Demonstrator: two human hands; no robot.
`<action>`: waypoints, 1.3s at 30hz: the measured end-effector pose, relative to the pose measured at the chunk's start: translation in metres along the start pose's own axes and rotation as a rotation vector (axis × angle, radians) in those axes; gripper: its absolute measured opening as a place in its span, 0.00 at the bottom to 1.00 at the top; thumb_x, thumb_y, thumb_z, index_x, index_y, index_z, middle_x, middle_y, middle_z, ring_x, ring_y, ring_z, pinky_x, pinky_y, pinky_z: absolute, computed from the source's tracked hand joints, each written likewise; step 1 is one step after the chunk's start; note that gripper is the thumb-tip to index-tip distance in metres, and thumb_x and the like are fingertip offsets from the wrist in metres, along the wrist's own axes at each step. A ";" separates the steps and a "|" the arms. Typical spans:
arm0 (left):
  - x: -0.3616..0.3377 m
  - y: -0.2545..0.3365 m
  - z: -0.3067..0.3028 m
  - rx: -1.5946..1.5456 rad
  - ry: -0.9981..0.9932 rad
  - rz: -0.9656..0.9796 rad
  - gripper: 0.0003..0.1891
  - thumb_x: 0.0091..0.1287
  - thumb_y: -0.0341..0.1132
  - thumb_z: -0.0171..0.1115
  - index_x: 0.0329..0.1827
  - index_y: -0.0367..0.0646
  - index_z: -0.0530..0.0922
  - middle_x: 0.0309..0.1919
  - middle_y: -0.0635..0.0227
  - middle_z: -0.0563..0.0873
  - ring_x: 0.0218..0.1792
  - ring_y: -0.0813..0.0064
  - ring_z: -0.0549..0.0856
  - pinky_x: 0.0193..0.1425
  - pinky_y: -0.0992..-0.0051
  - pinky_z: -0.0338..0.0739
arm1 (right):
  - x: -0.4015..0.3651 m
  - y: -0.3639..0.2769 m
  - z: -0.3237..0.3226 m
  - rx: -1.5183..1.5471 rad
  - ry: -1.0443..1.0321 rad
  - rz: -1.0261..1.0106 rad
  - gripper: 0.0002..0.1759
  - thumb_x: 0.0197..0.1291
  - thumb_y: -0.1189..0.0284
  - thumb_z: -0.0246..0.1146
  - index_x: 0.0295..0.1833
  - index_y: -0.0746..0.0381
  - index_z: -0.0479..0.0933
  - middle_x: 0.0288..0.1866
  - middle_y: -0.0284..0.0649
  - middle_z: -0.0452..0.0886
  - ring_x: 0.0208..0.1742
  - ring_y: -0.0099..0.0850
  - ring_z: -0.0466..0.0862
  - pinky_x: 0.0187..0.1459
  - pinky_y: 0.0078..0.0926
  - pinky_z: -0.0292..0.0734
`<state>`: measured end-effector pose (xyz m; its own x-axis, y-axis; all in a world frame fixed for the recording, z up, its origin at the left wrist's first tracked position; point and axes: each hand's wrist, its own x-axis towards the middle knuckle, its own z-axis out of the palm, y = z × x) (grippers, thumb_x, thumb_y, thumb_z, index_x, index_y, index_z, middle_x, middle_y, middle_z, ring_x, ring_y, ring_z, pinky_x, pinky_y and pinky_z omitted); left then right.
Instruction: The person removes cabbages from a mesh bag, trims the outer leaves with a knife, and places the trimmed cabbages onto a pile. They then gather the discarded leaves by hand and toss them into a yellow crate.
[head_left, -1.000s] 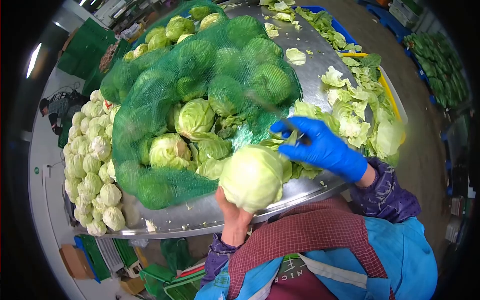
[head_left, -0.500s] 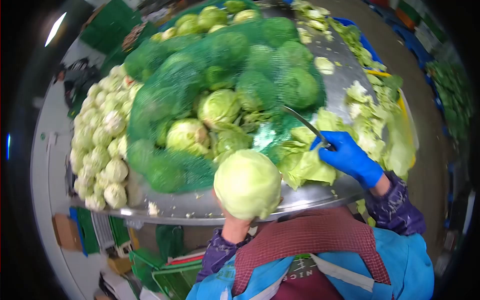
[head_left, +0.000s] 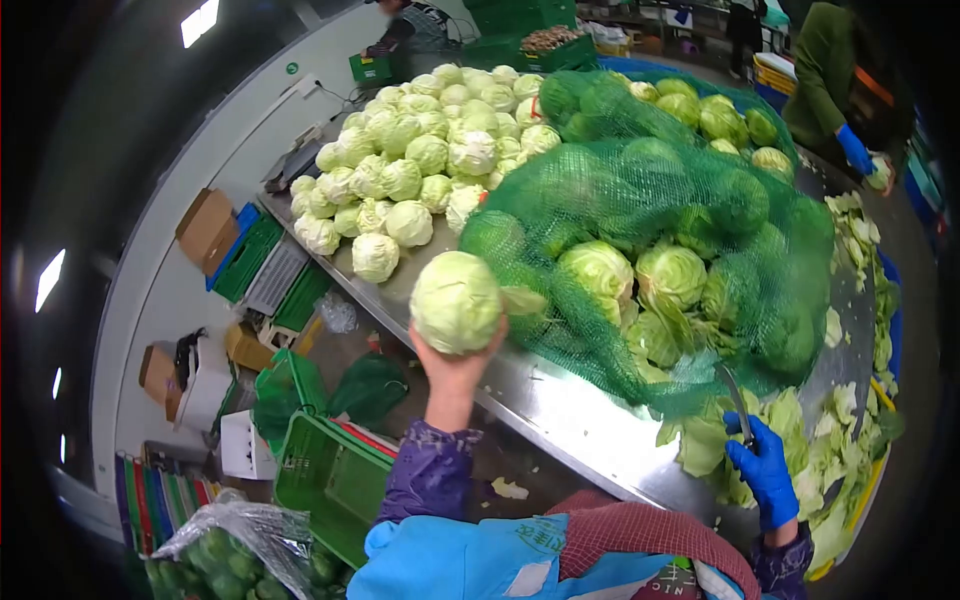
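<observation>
My bare left hand [head_left: 457,372] grips a pale, trimmed cabbage [head_left: 455,302] from below, holding it up near the table's left edge, short of the cabbage pile. In my blue-gloved right hand [head_left: 765,470] is a knife [head_left: 733,395] with a curved blade, pointing up and away from me. Loose green cabbage leaves [head_left: 705,440] lie right beside that hand. Between my hands and beyond them, a green mesh sack [head_left: 560,230] lies on the table with its mouth open. Whole cabbages [head_left: 672,277] show in the opening, with outer leaves still on them.
Trimmed cabbages [head_left: 400,180] are heaped at the table's far left. Leaf scraps [head_left: 840,430] cover the right edge by a yellow-rimmed bin. Green crates [head_left: 325,480] stand on the floor at left. A co-worker in a green sleeve [head_left: 825,90] holds something pale at far right.
My left hand has carried the cabbage leftward, toward the heap of trimmed ones. My view has swung left. The knife stays in my right hand near the leaves.
</observation>
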<state>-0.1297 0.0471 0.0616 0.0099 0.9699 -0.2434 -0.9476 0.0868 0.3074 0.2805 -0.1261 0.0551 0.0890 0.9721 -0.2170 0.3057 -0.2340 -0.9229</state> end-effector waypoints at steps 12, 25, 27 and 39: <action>0.092 0.099 -0.103 0.835 -0.093 0.487 0.33 0.62 0.32 0.61 0.69 0.46 0.57 0.64 0.55 0.65 0.63 0.59 0.69 0.67 0.63 0.67 | -0.030 0.028 0.008 0.104 -0.024 0.280 0.20 0.61 0.66 0.61 0.55 0.64 0.76 0.41 0.35 0.81 0.40 0.23 0.78 0.45 0.22 0.74; 0.059 -0.223 0.059 1.663 -0.948 0.000 0.17 0.63 0.31 0.58 0.54 0.35 0.76 0.44 0.59 0.84 0.46 0.66 0.83 0.51 0.72 0.76 | -0.093 0.149 -0.098 -0.330 0.309 0.183 0.16 0.58 0.62 0.60 0.51 0.56 0.78 0.35 0.43 0.83 0.35 0.32 0.82 0.43 0.28 0.76; 0.073 -0.259 0.049 1.916 -1.186 0.087 0.17 0.61 0.29 0.56 0.54 0.36 0.76 0.43 0.54 0.83 0.45 0.59 0.83 0.49 0.67 0.77 | -0.093 0.168 -0.129 -0.376 0.535 0.226 0.17 0.57 0.65 0.61 0.52 0.56 0.77 0.36 0.41 0.82 0.34 0.31 0.81 0.42 0.27 0.75; 0.083 -0.419 0.078 2.420 -1.766 0.569 0.20 0.57 0.39 0.60 0.52 0.45 0.77 0.53 0.53 0.75 0.54 0.53 0.76 0.50 0.56 0.73 | -0.032 0.125 -0.090 0.307 0.811 0.057 0.14 0.63 0.72 0.60 0.53 0.64 0.76 0.44 0.29 0.79 0.42 0.17 0.75 0.45 0.17 0.71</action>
<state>0.2928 0.1087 -0.0154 0.9669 0.2545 -0.0191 0.2544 -0.9671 -0.0043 0.4006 -0.1875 -0.0245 0.7800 0.6206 -0.0800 0.0215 -0.1544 -0.9878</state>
